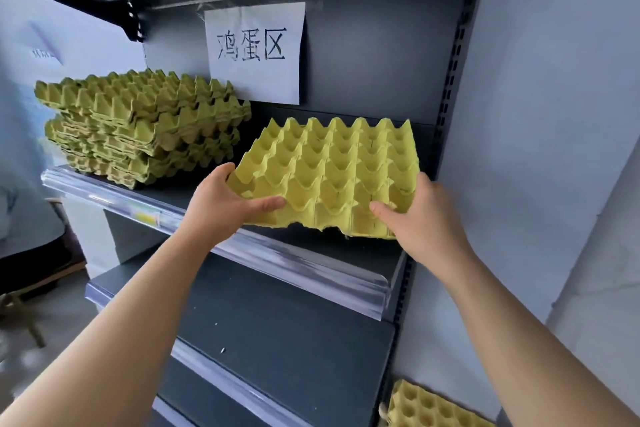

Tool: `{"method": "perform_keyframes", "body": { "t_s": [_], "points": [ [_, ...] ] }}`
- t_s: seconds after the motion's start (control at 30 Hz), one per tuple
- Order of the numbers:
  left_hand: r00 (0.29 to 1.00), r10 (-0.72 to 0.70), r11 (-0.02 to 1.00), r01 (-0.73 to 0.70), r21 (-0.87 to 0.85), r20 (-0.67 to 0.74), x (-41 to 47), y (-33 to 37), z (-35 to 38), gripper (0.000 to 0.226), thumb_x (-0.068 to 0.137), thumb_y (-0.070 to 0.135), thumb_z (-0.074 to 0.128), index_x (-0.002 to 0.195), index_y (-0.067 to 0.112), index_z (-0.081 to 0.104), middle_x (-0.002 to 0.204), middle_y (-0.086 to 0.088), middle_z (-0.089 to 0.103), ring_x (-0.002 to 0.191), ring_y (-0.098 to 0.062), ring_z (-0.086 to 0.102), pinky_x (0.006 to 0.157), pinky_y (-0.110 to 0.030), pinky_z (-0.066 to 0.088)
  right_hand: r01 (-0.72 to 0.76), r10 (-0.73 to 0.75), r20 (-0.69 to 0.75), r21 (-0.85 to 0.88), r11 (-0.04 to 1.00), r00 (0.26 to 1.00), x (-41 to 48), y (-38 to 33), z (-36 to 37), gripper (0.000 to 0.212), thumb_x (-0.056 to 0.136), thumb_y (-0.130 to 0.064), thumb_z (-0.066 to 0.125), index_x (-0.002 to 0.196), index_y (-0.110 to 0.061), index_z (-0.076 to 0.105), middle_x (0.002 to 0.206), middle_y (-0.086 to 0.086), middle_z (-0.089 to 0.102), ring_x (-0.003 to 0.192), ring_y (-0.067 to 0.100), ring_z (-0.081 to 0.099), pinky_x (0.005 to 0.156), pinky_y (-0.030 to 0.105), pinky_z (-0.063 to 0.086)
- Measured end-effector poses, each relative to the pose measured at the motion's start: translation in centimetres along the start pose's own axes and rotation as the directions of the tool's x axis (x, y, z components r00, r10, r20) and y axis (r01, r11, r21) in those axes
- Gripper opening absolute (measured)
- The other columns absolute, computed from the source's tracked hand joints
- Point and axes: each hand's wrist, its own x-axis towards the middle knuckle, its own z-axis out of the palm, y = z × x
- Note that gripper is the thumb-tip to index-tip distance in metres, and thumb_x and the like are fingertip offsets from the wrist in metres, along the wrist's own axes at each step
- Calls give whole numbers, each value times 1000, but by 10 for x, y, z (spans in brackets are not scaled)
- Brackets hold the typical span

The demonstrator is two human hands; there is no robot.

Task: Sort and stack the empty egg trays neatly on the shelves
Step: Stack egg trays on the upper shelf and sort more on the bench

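Note:
A yellow-green pulp egg tray (332,170) lies tilted over the right half of the dark shelf (180,192), its near edge past the shelf's clear front strip. My left hand (225,208) grips the tray's near-left corner, thumb on top. My right hand (419,218) grips the near-right corner, thumb across the cups. On the shelf's left side stands an uneven stack of egg trays (142,125), its upper trays skewed against the lower ones.
A paper sign (256,52) with handwritten characters is taped to the back panel. Lower shelves (277,322) stick out below. More egg trays (426,406) lie at the bottom right beside the upright. A white wall runs along the right. A shelf overhangs above.

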Motion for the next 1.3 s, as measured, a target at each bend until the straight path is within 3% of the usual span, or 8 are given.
{"method": "perform_keyframes", "body": {
  "t_s": [0.07,0.3,0.57,0.7,0.87,1.0,1.1,1.3],
  "points": [
    [998,-34,999,35,-18,44,13,-10,-4,123,45,55,86,147,13,33,113,8,59,101,-11,58,89,-25,43,13,-14,-18,-53,999,1000,0,-8,9,68,83,-50,64,127,-5,39,118,10,46,94,18,42,73,26,34],
    [982,7,999,0,-36,187,53,-41,-12,117,50,48,90,146,13,33,103,14,60,96,-8,60,86,-24,43,-75,67,-80,-101,992,994,-7,-32,43,67,83,-48,65,126,-5,39,119,10,46,102,22,47,78,26,37],
    [942,22,1000,-21,-7,334,83,-71,-16,121,51,55,87,149,14,28,134,0,56,118,-19,55,102,-36,43,-254,243,-102,-118,960,965,-18,-54,74,63,82,-49,65,123,-7,43,119,8,47,101,22,50,78,28,39],
    [923,38,999,-48,17,384,89,-76,-17,118,57,58,84,150,13,27,137,-1,52,123,-21,51,98,-32,42,-312,303,-78,-135,941,950,-23,-62,72,69,83,-51,63,132,-8,40,130,8,44,110,23,50,78,26,35],
    [918,298,910,-356,214,261,80,-74,-15,94,69,58,77,143,14,40,146,-2,43,132,-27,37,108,-43,34,-231,204,-127,-256,939,971,-30,-66,65,65,84,-52,62,134,-13,47,130,3,50,119,20,47,87,28,38],
    [809,567,793,-587,160,156,59,-54,-4,62,80,46,72,128,10,59,129,-8,59,115,-35,52,99,-47,41,-162,107,-205,-272,948,973,-43,-62,51,53,89,-41,62,133,-12,53,132,1,54,120,20,49,96,29,38],
    [704,700,699,-710,87,121,28,-30,12,53,79,43,64,119,8,65,117,-8,66,102,-34,59,90,-46,46,-162,87,-246,-306,938,965,-62,-45,34,47,90,-33,62,130,-10,56,136,3,54,125,20,49,103,31,37],
    [550,815,570,-818,-79,184,-59,18,73,43,81,38,64,115,11,68,112,-3,68,98,-29,61,83,-42,51,-243,136,-284,-382,892,949,-122,12,-24,40,91,-27,61,128,-10,59,132,4,58,122,21,52,98,26,37]
  ]
}}
